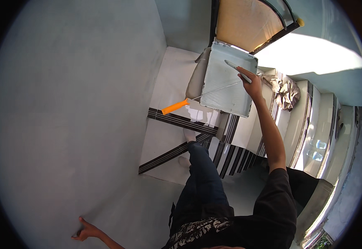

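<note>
My right hand (252, 84) is closed on a slim pale grey tool (231, 64), held above the paint tray; its exact kind is not clear. The tray (226, 89) is square, with grey-white paint over its inside and chipped edges. Across its left rim lies a paint roller frame with an orange handle (175, 107). Its thin metal rod runs up to beside my right hand, where its far end is hidden. At the lower left, my left hand (87, 231) is against the grey wall (73, 124), thumb and fingers apart; its fingertips are partly hidden.
The tray rests on a chair (198, 76) with a tan backrest (247, 20). Stairs with black-striped edges (307, 120) curve away at the right. A crumpled silvery cloth or sheet (289, 94) lies on a step. My legs (206, 166) stand on the tiled landing below.
</note>
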Action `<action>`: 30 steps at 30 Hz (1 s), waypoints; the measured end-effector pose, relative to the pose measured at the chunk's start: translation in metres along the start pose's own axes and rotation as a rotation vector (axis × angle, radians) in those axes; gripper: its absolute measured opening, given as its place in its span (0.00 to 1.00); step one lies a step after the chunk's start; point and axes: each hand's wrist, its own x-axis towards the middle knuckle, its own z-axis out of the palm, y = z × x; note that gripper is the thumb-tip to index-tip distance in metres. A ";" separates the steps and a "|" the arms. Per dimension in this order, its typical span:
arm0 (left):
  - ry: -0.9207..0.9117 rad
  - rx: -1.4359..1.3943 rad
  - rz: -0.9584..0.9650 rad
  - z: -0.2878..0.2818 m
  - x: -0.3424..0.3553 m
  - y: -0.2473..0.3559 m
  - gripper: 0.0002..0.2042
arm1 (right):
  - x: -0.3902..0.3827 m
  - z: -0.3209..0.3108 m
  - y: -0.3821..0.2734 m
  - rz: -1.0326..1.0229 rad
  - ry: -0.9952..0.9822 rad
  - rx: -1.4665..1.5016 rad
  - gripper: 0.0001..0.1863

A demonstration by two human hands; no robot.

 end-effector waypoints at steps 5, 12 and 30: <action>-0.117 -0.287 -0.225 -0.003 0.001 -0.005 0.59 | 0.053 0.057 0.049 -0.128 -0.043 -0.056 0.22; -0.125 0.323 0.379 -0.005 -0.007 -0.012 0.65 | 0.076 0.084 0.085 -0.157 -0.109 -0.125 0.23; -0.202 0.454 0.229 -0.014 -0.004 -0.008 0.33 | 0.102 0.058 0.062 0.134 0.085 -0.106 0.12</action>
